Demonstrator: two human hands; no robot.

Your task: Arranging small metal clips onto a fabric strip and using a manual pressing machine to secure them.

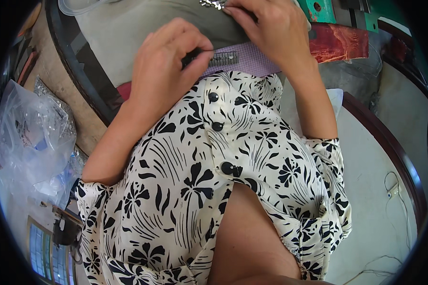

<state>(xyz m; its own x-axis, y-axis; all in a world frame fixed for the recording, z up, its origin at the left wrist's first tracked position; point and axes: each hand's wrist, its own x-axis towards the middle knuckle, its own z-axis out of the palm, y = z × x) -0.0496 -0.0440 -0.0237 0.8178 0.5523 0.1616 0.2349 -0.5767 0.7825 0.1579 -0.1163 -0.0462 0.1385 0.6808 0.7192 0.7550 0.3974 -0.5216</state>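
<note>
My left hand [164, 61] is closed in a pinch, thumb against forefinger, right over a dark comb-like metal strip [226, 58] with a row of fine teeth. Whatever lies between those fingertips is hidden. The strip is on a lilac cloth [259, 59] near my front, and part of it shows through the loop of my fingers. Farther away, my right hand [278, 28] has its fingertips together at a small cluster of shiny silver metal pieces [211, 4]. The upper picture edge cuts this cluster off. I cannot make out what the right fingertips grip.
Grey-green cloth [116, 33] covers the work surface beyond my left hand. A green metal part [321, 10] and a red wood-grain board [340, 43] are at the right. Clear plastic bags [33, 137] sit at the left. A thin cable [404, 209] trails at lower right.
</note>
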